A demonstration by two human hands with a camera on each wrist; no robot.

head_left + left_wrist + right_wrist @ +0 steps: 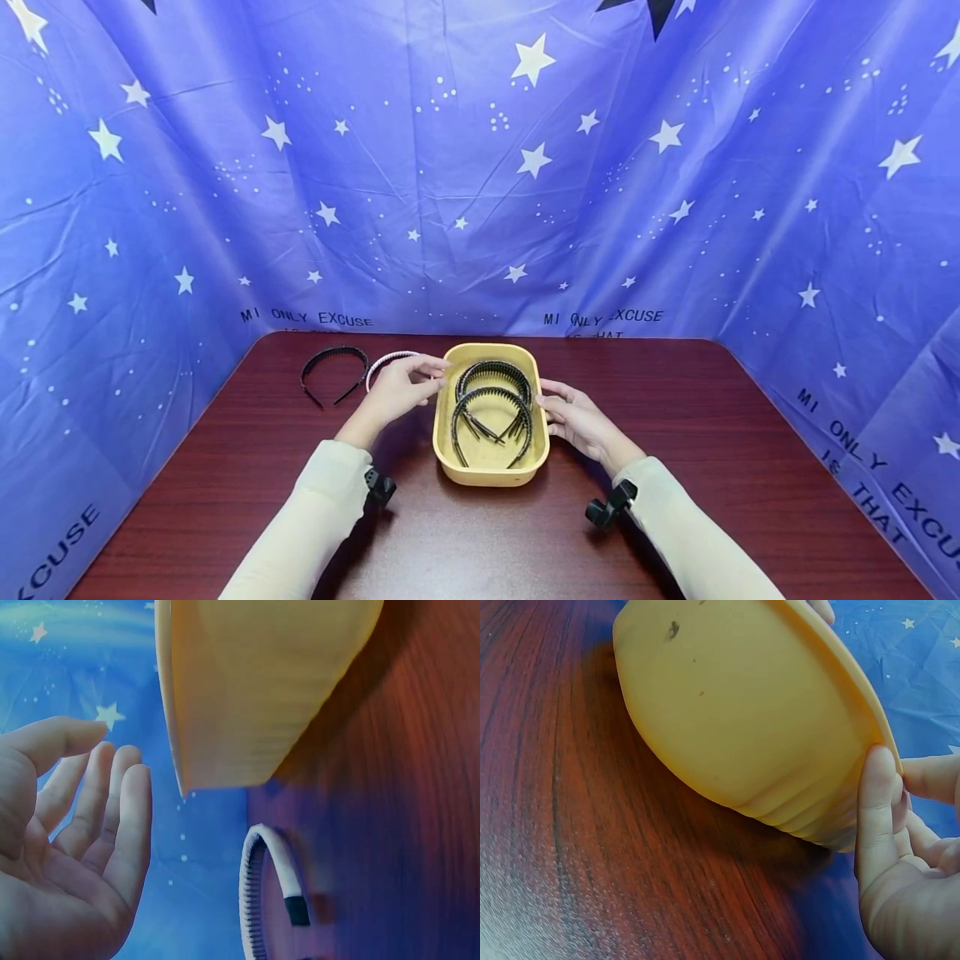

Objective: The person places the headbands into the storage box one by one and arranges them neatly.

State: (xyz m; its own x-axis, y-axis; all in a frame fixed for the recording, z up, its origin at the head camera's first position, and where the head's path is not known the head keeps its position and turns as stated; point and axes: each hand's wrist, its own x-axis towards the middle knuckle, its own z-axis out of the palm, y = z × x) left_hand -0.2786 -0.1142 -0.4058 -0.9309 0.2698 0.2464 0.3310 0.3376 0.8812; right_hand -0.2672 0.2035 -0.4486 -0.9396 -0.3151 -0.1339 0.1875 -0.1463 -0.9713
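A yellow plastic basin (491, 477) stands at the middle of the table with several black toothed headbands (492, 392) inside it. My right hand (581, 421) holds its right side. In the right wrist view the right fingers (877, 795) lie along the outer wall and the thumb meets the rim. On the other side my left hand (397, 392) hovers by the left rim, its fingers loosely bent and holding nothing. The left wrist view shows a gap between that hand (82, 840) and the basin wall (247, 697).
Left of the basin lies a white headband (384, 359) with dark teeth, partly hidden behind my left hand. Farther left is a black headband (333, 351). Blue star-printed cloth (450, 167) hangs behind and beside the dark red wooden table (675, 400).
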